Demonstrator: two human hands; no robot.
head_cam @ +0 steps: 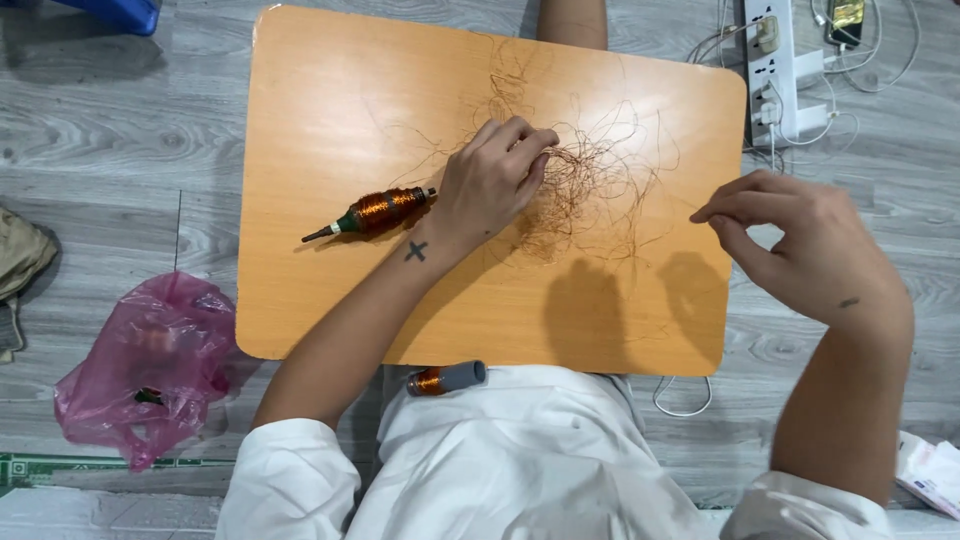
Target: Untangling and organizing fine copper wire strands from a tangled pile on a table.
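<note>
Copper wire tangle (585, 195) pinched by left hand (495, 180); right hand (800, 245) pinches one strand.

Table (330, 300), centre of frame: smooth orange wood-look laminate, satin sheen. Tangle (590, 190) upon it: fine coppery wire, hair-thin, faintly glinting. Spool (378, 210), centre left: glossy copper winding, green collar, dark matt tip. Bag (150, 365), lower left: thin pink plastic, crinkled, translucent. Floor (90, 170): grey wood-grain planks, matt. Power strip (770, 70), upper right: white smooth plastic.
</note>
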